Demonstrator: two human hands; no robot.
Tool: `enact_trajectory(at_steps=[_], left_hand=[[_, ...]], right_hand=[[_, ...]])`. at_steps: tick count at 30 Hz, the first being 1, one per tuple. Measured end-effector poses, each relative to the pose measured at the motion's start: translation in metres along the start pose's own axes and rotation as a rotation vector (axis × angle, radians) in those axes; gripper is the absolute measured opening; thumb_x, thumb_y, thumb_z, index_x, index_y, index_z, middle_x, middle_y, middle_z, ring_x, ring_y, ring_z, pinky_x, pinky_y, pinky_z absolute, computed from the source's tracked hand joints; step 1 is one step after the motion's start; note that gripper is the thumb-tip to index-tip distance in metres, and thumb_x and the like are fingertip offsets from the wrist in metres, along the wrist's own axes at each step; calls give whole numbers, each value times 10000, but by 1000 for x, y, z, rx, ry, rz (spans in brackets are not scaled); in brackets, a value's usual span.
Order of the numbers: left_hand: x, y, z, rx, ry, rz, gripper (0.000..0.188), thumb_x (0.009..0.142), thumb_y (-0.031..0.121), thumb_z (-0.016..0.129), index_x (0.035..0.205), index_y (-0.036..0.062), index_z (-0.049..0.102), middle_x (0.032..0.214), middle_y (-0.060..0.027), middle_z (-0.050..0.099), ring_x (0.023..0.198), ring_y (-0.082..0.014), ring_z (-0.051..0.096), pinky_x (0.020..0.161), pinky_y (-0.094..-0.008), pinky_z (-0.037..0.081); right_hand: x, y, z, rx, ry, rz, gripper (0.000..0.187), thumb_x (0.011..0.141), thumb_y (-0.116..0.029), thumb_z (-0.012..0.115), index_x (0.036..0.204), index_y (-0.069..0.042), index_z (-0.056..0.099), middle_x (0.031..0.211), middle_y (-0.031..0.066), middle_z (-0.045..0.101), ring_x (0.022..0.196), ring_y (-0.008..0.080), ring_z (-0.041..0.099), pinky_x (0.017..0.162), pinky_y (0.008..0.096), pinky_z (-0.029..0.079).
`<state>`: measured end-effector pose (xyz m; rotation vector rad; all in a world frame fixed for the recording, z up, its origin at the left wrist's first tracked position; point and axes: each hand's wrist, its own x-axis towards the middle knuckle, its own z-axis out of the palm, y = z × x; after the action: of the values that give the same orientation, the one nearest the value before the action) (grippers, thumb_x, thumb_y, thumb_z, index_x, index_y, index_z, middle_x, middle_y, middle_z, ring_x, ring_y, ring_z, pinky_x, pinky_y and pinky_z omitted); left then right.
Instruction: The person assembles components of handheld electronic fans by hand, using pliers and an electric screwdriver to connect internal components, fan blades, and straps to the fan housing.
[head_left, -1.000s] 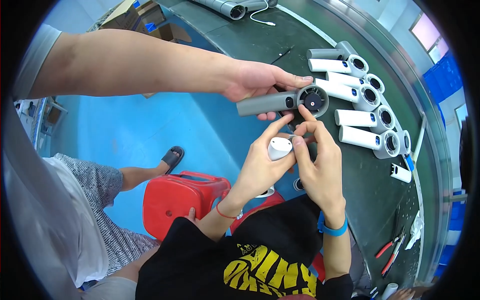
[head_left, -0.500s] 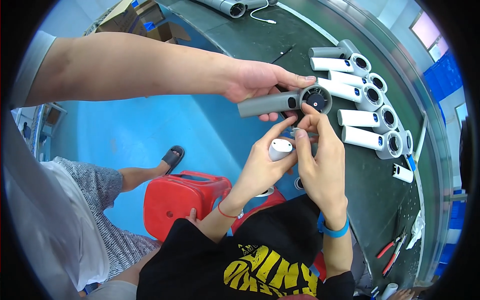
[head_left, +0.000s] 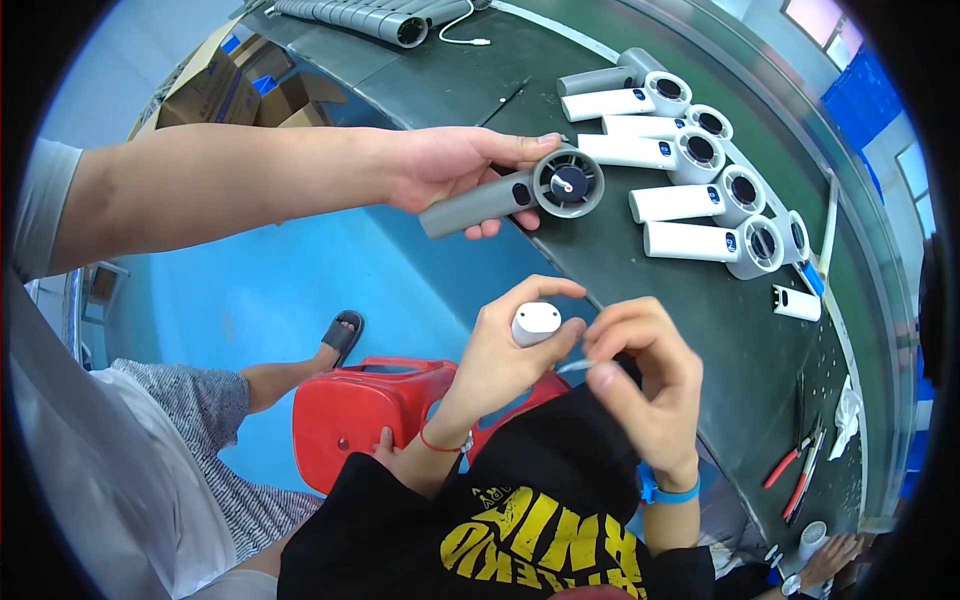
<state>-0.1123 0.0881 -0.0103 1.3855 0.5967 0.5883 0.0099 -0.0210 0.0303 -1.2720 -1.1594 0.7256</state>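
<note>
My left hand (head_left: 490, 350), with a red string on the wrist, is closed round a white fan handle (head_left: 536, 320). Only its rounded end with two dark dots shows. My right hand (head_left: 645, 375), wearing a blue wristband, pinches a small translucent strip (head_left: 577, 367) close to my left thumb. Beyond them, a co-worker's hand (head_left: 450, 170) reaches in from the left and holds a grey handheld fan (head_left: 475, 208). The fan's round head faces up, and a small whitish mark with a red spot shows on its dark hub (head_left: 568, 187).
White handheld fans (head_left: 690, 240) lie in a row on the dark green bench (head_left: 640, 290). Red-handled pliers (head_left: 787, 465) and a short white part (head_left: 797, 303) are at the right. Grey fans (head_left: 350, 20) line the far end. A red stool (head_left: 345, 430) and a seated person are at left.
My right hand has drawn back from the grey fan's hub toward me. Both my hands are now apart from that fan, and the view has shifted somewhat.
</note>
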Motion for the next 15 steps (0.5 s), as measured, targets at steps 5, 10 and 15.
enact_trajectory(at_steps=[5, 10, 15], left_hand=[[15, -2, 14, 47, 99, 161, 587, 799, 30, 701, 1331, 38, 454, 669, -11, 572, 621, -60, 534, 559, -225, 409], [28, -2, 21, 79, 176, 290, 841, 770, 22, 714, 1461, 14, 235, 665, -62, 576, 630, -113, 571, 589, -266, 448], [30, -4, 21, 125, 158, 298, 889, 771, -17, 672, 1483, -5, 141, 661, -49, 559, 634, -105, 561, 597, -268, 454]], right_hand=[[15, 8, -7, 97, 163, 94, 90, 870, -28, 600, 954, 3, 592, 1139, 114, 595, 893, 106, 586, 751, 237, 465], [20, 19, -4, 147, 142, 41, 101, 883, -53, 593, 967, 1, 573, 1206, 158, 579, 968, 135, 601, 764, 239, 477], [21, 20, -5, 229, 212, 70, 97, 871, -76, 591, 934, -7, 569, 1157, 169, 606, 891, 129, 596, 763, 245, 487]])
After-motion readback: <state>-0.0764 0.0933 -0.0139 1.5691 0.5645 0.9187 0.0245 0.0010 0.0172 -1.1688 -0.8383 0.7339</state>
